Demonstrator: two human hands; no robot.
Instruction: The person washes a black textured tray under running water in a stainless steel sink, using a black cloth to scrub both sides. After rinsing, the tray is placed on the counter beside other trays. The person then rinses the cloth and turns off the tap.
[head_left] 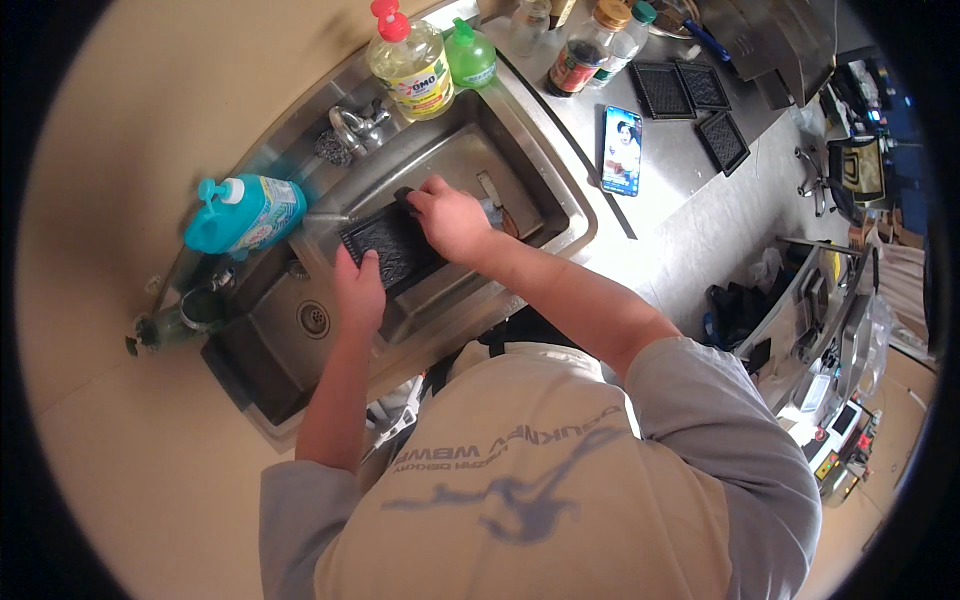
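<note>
Over the double-bowl steel sink, I hold a black rectangular tray with a raised rim and a ridged base. My left hand is closed on its near left edge, thumb over the rim. My right hand is closed at the tray's far right end, on a small dark piece whose kind I cannot make out; it may be a scrubbing pad. The tray sits above the divider between the two bowls. Something small and pale lies in the right bowl, partly behind my right wrist.
A faucet with a steel scourer stands behind the sink. Around it are a teal pump bottle, a yellow bottle and a green one. On the right counter lie a lit phone and black trays.
</note>
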